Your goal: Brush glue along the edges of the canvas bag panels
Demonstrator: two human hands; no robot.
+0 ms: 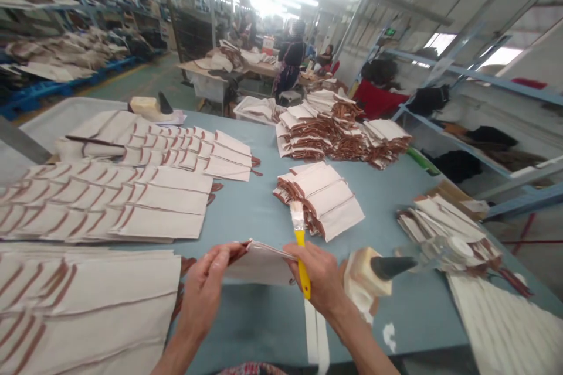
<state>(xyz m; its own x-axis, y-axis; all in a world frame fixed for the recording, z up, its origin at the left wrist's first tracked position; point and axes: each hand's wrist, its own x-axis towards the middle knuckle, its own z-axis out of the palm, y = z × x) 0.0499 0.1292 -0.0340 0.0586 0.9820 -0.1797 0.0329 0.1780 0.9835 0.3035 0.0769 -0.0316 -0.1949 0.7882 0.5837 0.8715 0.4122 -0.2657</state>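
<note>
A flat cream fabric piece with brown trim [259,261] is held just above the blue-grey table [264,322]. The left hand [206,281] pinches its left end. The right hand [323,278] grips its right end plus a yellow-handled brush [301,246]. Probably readying it for brushing, which calls for freeing the brush hand first. A blurred cream block [365,272] alongside is unidentifiable.

Two bare forearms, uncovered as far as the lower edge, lead to a bare left hand [206,281] and right hand [323,278]. Between them sits red patterned clothing [253,369] (only a small strip shows).
</note>
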